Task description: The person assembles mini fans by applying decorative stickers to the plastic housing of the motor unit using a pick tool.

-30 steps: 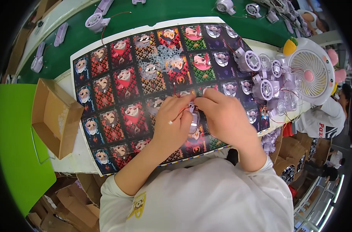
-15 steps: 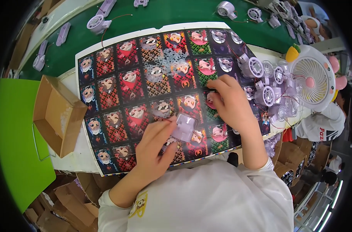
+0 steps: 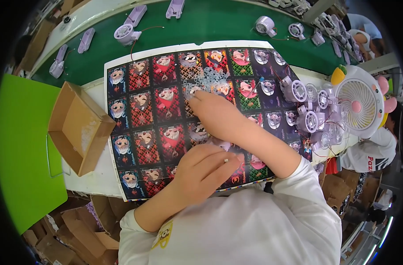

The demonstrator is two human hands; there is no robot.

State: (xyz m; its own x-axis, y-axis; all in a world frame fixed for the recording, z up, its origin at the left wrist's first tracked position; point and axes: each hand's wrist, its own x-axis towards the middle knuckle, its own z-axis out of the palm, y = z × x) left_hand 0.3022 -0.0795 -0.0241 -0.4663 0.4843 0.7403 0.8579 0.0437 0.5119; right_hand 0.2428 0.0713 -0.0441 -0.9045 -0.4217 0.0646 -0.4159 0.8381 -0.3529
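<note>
A lilac plastic housing [image 3: 221, 143] shows over the lower middle of a printed sheet [image 3: 168, 136], mostly covered by the left hand [image 3: 202, 171], whose fingers curl across it; how firmly they grip cannot be told. A small white connector [image 3: 226, 160] shows beside them. The right hand [image 3: 217, 114], right of the housing half a second ago, now reaches across to a heap of small clear rings [image 3: 210, 78], fingers bent down; whether they pinch one cannot be told. The shift leaves the housing to the left hand alone. Lilac fan bodies [image 3: 311, 121] crowd the right beside a carrot-topped fan [image 3: 357, 106]; an open cardboard box [image 3: 65, 151] sits at left.
</note>
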